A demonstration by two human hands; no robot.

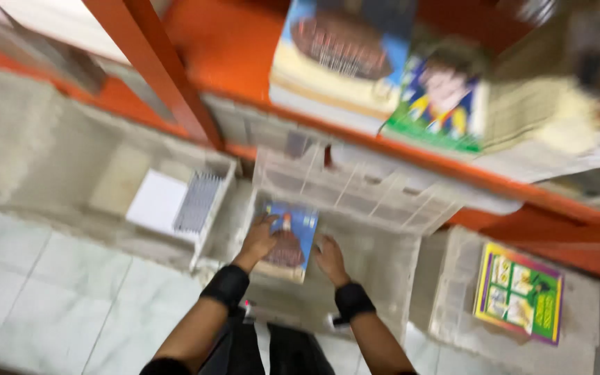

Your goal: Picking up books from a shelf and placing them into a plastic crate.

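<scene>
Now both hands grip the book stack: left hand (258,239) and right hand (329,260) closed on opposite edges of the books (292,239), over a crate (383,264). Probably heavy, stiff, glossy; best supported from underneath.

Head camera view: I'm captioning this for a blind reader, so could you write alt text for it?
Seen from above, blurred, a person's left hand and right hand hold a stack of blue-covered books inside a pale plastic crate on a tiled floor. Orange shelving above carries more colourful books; a neighbouring crate holds a yellow-green book.
</scene>
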